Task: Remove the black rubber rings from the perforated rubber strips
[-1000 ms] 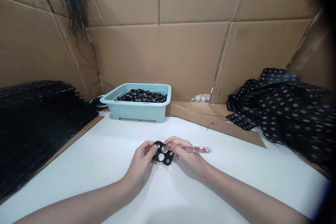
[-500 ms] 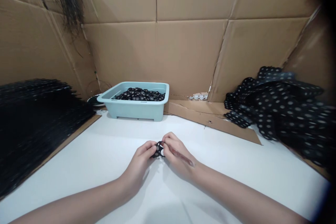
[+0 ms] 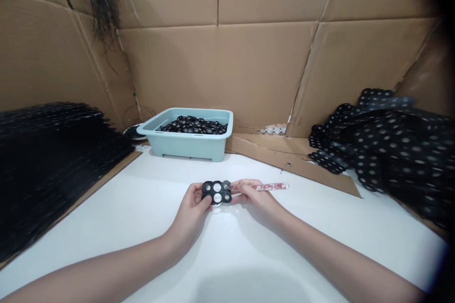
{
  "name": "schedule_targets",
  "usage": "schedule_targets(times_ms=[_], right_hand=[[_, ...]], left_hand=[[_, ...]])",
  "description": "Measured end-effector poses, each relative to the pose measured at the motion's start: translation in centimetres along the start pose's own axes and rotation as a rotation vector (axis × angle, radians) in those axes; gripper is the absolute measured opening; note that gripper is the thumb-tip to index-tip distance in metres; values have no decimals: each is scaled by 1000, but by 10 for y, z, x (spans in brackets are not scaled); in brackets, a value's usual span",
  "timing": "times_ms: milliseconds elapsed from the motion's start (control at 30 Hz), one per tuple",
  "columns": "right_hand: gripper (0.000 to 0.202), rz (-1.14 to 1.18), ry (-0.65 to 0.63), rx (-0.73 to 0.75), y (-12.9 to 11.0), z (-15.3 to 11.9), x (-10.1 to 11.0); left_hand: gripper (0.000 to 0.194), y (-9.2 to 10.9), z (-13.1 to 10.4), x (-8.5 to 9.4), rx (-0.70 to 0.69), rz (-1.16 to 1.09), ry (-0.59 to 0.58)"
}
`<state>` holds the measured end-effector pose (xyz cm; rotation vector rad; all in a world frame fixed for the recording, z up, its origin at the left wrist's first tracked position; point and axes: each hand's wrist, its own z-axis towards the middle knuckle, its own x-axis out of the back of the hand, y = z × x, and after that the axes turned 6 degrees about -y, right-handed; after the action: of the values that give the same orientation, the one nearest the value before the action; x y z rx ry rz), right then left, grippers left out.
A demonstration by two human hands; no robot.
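Observation:
Above the white tabletop, my left hand (image 3: pixel 192 206) pinches a small black piece with rows of round holes (image 3: pixel 222 192) by its left side, thumb on top. White shows through the middle holes, while the others look greyish. My right hand (image 3: pixel 259 195) is closed around a slim stick-like tool with a reddish, clear-wrapped handle (image 3: pixel 273 186). The handle sticks out to the right, behind the fingers. Its thin front end points at the right edge of the black piece; whether it touches cannot be made out.
A light blue plastic tub (image 3: pixel 186 146) at the back holds many small black round-dotted pieces (image 3: pixel 194 126). Black sheets (image 3: pixel 53 170) are stacked at left. Dotted black strips (image 3: pixel 394 142) are heaped at right. Cardboard walls (image 3: pixel 266 71) enclose the table (image 3: pixel 156 180); black strands (image 3: pixel 99 0) hang upper left.
My right hand has drawn back rightward from the black piece, and the tool's handle has swung out to the right. The piece is now turned flat toward me in my left hand.

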<state>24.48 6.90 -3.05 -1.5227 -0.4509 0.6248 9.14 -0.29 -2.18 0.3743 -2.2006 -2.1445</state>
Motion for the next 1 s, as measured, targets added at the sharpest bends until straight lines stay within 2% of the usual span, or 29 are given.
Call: schedule_targets(times_ms=[133,267,333,567,700,867,1000], right_hand=[[21,0,26,53,0,0,-1],[21,100,25,58,-1,-1,-3],[21,147,13,59,-2,-2,-4],[18,262,-42,37,-4,0,-6],[18,235,-66,47,-6,-1,-7],[17,148,-128,38,-8,-5,-9],[18,197,-169,9,-6,-6,-9]], left_hand=[[38,3,-1,2,6,22,-45],[25,7,-2,-1,20,89,-103],[19,7,-3,-3,26,96,-98],[23,4,-4,-1,-15,131,-59],[30,5,-3,1,-31,210,-86],[32,8,-2,1,40,238,-136],[29,8,0,2,56,244,-155]])
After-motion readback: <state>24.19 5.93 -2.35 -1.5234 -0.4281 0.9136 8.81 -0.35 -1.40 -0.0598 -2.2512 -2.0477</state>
